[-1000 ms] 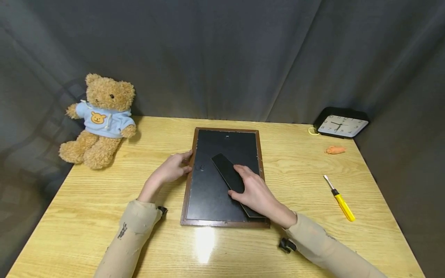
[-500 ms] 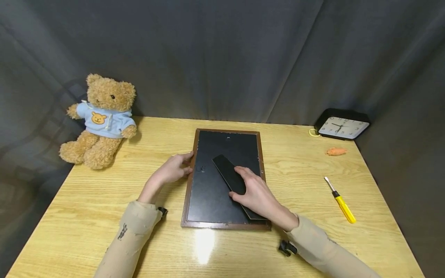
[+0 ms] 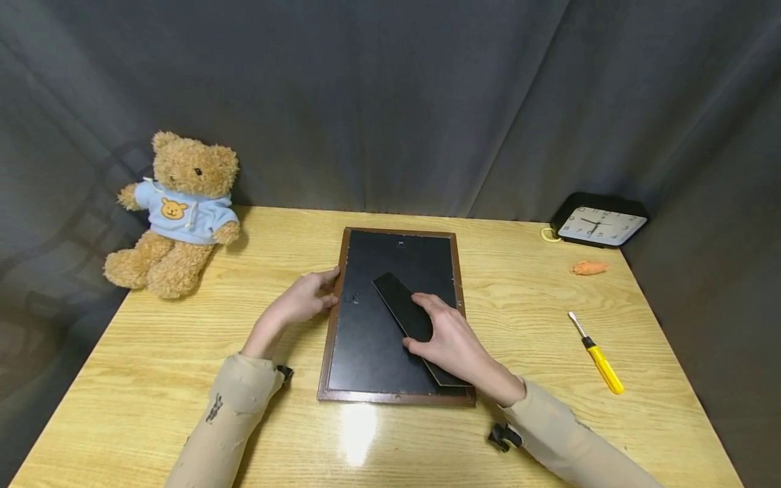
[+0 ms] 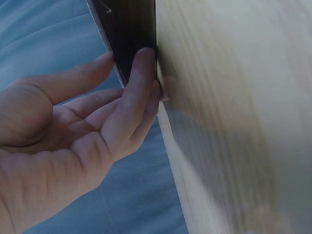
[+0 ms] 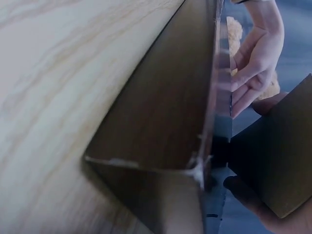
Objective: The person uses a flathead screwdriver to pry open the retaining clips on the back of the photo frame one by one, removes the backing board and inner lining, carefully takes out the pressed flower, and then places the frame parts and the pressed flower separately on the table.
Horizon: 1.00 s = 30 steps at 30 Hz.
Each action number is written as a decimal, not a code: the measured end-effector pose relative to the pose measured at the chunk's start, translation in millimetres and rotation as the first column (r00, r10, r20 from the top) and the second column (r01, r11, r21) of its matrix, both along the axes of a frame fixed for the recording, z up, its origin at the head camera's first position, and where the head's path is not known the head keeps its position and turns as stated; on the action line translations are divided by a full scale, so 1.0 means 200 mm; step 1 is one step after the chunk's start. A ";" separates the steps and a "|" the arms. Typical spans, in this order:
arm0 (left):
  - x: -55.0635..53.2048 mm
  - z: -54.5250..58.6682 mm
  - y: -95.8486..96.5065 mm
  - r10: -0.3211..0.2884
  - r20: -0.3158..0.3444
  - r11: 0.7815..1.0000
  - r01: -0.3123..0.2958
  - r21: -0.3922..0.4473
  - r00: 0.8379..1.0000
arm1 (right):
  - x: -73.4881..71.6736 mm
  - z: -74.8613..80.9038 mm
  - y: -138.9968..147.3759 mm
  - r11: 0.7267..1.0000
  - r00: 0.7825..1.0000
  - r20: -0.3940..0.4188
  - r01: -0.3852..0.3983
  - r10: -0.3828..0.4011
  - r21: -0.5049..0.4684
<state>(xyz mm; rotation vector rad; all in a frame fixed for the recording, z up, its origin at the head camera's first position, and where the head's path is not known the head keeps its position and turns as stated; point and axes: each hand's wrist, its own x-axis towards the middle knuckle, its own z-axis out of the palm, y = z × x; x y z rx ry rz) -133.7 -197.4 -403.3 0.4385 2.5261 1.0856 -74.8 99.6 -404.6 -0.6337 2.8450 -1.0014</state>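
A brown picture frame (image 3: 395,397) lies face down on the table, its black backing board (image 3: 372,349) upward. Across the board slants a long black easel stand (image 3: 395,298), raised off the board in the right wrist view. My right hand (image 3: 448,339) grips this stand, thumb on its left edge and fingers over its far side. My left hand (image 3: 303,296) touches the frame's left side. In the left wrist view its thumb (image 4: 80,80) meets the upper edge and its fingertips rest against the dark side face (image 4: 136,29).
A teddy bear (image 3: 183,203) in a blue hoodie sits at the back left. Toward the right are a black clock (image 3: 601,220), a small orange figure (image 3: 589,268) and a yellow-handled screwdriver (image 3: 601,362). Grey curtain (image 3: 390,102) hangs behind the table (image 3: 183,407).
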 end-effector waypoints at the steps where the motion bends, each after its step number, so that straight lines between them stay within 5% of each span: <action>1: 0.00 0.00 0.00 -0.001 0.001 1.000 0.001 0.000 1.000 | 0.00 0.00 0.00 1.000 1.000 0.001 0.001 -0.001 -0.001; 30: -0.01 -0.02 -0.01 -0.001 0.015 1.000 0.001 -0.003 1.000 | -0.01 -0.02 0.00 1.000 1.000 0.004 0.001 -0.001 0.003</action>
